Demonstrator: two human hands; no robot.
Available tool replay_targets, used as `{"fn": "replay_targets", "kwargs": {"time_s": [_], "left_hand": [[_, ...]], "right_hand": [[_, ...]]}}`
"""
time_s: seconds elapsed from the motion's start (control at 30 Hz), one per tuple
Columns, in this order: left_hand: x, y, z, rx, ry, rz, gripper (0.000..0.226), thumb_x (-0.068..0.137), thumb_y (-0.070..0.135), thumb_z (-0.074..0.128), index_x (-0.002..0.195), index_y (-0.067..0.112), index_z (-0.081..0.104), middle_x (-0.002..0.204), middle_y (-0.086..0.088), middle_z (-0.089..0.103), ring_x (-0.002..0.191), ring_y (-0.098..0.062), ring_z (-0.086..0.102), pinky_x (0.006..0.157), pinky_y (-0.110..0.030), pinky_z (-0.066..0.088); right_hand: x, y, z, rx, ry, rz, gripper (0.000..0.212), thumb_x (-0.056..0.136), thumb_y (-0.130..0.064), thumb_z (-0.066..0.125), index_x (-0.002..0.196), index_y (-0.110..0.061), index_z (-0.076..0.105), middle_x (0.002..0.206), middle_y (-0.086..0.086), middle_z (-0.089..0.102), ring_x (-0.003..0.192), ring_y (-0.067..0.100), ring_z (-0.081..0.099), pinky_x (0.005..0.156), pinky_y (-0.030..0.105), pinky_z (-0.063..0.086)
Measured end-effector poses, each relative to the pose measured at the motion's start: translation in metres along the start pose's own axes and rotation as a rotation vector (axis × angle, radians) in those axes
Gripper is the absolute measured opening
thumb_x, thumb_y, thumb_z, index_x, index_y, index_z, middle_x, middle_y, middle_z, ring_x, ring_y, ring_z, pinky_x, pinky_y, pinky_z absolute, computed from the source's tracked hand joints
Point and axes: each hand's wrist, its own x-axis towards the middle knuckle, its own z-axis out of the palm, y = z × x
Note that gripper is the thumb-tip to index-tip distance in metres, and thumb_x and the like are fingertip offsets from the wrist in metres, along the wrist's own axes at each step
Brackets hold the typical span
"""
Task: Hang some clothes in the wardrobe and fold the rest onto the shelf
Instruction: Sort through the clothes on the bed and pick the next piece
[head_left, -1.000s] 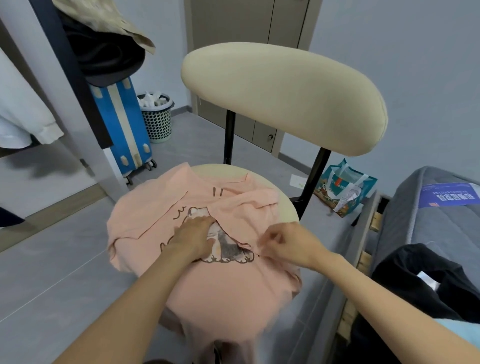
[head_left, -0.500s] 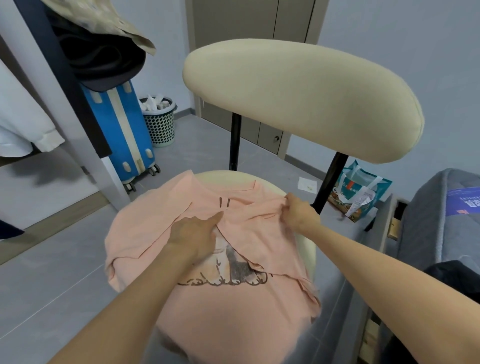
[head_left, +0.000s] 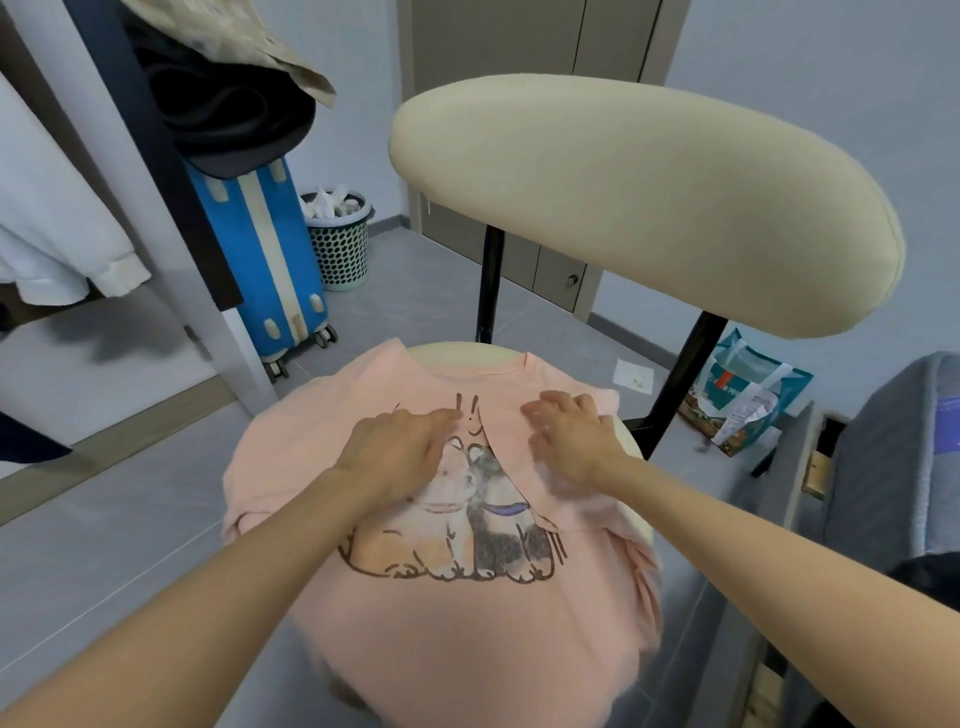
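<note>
Pink T-shirt lies under flat left hand and right hand.

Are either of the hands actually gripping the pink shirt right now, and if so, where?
Neither grips it. The left hand and right hand lie flat on the pink T-shirt, pressing its chest area just below the collar, on the chair seat.

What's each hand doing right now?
Left hand: open, flat on the pink T-shirt.
Right hand: open, fingers pressing the T-shirt.
</note>
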Motion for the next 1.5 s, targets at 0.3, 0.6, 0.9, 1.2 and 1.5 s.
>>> {"fn": "replay_targets", "kwargs": {"time_s": [0.3, 0.6, 0.9, 1.2, 1.5], "left_hand": [[0.026, -0.072, 0.001, -0.066, 0.036, -0.140, 0.048, 0.101, 0.022, 0.044, 0.147, 0.025, 0.034, 0.151, -0.002, 0.036, 0.136, -0.024, 0.034, 0.109, -0.043, 0.036], [0.083, -0.136, 0.009, -0.090, -0.259, -0.134, 0.116, 0.078, 0.055, 0.070, 0.154, 0.019, -0.010, 0.162, -0.010, -0.003, 0.149, -0.029, -0.004, 0.121, -0.042, 0.000], [0.128, -0.130, 0.009, -0.062, -0.369, -0.143, 0.140, 0.057, 0.065, 0.081, 0.153, 0.019, -0.010, 0.158, -0.011, 0.013, 0.146, -0.030, 0.012, 0.119, -0.045, 0.016], [0.089, -0.120, 0.010, -0.074, -0.126, -0.150, 0.064, 0.070, 0.060, 0.075, 0.099, 0.011, 0.045, 0.111, -0.006, 0.028, 0.105, -0.022, 0.028, 0.090, -0.032, 0.033], [0.043, -0.100, -0.048, 0.179, -0.016, -0.101, 0.018, 0.090, 0.015, 0.055, 0.104, 0.019, 0.066, 0.106, -0.005, 0.066, 0.100, -0.027, 0.062, 0.081, -0.039, 0.052]], "right_hand": [[0.034, -0.035, -0.006, -0.363, -0.048, 0.111, 0.081, 0.081, -0.020, 0.070, 0.145, -0.019, 0.021, 0.143, 0.009, 0.033, 0.136, 0.030, 0.024, 0.108, 0.052, 0.026], [0.085, -0.012, -0.026, -0.054, -0.254, 0.261, 0.137, 0.064, -0.029, 0.089, 0.152, -0.025, -0.016, 0.155, 0.024, 0.017, 0.146, 0.040, 0.005, 0.116, 0.058, 0.016], [0.091, -0.010, -0.021, -0.080, -0.239, 0.370, 0.109, 0.057, -0.040, 0.091, 0.138, -0.006, 0.028, 0.134, 0.016, 0.038, 0.130, 0.033, 0.033, 0.108, 0.048, 0.036], [0.059, -0.020, -0.010, -0.143, -0.023, 0.226, 0.030, 0.078, -0.029, 0.068, 0.086, -0.017, 0.043, 0.089, -0.001, 0.056, 0.093, 0.023, 0.055, 0.088, 0.033, 0.034], [0.023, -0.016, -0.071, -0.402, 0.159, 0.010, 0.017, 0.079, -0.006, 0.054, 0.086, -0.019, 0.046, 0.098, 0.006, 0.065, 0.093, 0.029, 0.061, 0.073, 0.032, 0.036]]}}
